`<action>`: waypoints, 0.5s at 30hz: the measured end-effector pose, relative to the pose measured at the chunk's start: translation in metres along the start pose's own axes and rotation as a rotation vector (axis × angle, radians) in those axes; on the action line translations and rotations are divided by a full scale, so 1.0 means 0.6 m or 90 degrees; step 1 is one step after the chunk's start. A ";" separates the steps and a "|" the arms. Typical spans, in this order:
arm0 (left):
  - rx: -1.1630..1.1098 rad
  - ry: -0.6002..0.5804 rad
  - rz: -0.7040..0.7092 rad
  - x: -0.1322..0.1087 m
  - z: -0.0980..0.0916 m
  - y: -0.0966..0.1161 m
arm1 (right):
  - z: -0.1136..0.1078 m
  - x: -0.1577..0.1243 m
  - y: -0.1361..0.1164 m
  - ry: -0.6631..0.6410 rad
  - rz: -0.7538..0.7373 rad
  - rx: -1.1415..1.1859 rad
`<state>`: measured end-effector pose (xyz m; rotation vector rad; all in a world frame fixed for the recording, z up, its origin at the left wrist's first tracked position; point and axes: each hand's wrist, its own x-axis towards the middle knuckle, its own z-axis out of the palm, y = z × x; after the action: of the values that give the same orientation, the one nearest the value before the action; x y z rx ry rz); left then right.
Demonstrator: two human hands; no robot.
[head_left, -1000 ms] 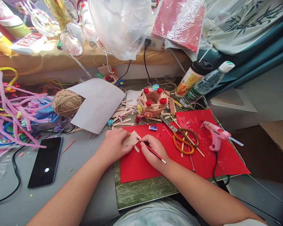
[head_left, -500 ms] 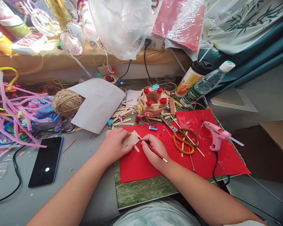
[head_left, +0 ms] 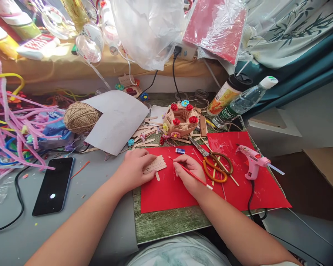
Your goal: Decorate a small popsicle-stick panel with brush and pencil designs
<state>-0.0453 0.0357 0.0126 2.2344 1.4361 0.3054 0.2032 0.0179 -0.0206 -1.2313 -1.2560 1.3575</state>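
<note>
My left hand (head_left: 135,168) grips a small panel of craft sticks (head_left: 158,163) laid side by side, thumb on the near edge and fingers over the far one. Faint pencil marks show on the wood, and one stick end juts out toward me. In my right hand (head_left: 190,173) is a red pencil (head_left: 197,178), its tip just right of the panel and apart from it. Both hands rest over a red sheet (head_left: 166,197). A small blue-and-white eraser (head_left: 180,150) lies beyond the right hand, with orange-handled scissors (head_left: 215,171) to its right.
A pink glue gun (head_left: 252,162) sits on the sheet's right side. Behind are a twine-wrapped basket with flowers (head_left: 180,125), loose craft sticks (head_left: 145,142), a water bottle (head_left: 238,105) and a cup (head_left: 224,94). Leftward lie a phone (head_left: 54,186), twine ball (head_left: 81,117) and pipe cleaners (head_left: 13,122).
My right hand has drawn the pencil tip off the craft-stick panel and shifted to the right. My left hand stays on the panel. The view has moved slightly.
</note>
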 end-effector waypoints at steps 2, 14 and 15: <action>-0.004 -0.010 0.028 -0.001 0.000 -0.001 | -0.007 0.008 -0.002 -0.026 0.017 -0.009; -0.035 -0.037 0.117 -0.003 0.003 -0.013 | -0.003 0.031 -0.032 -0.226 0.115 -0.106; -0.038 -0.036 0.117 -0.003 0.003 -0.014 | -0.001 0.030 -0.032 -0.230 0.118 -0.118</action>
<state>-0.0520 0.0364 0.0068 2.3120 1.1800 0.3372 0.2014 0.0378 -0.0034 -1.2916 -1.5775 1.6833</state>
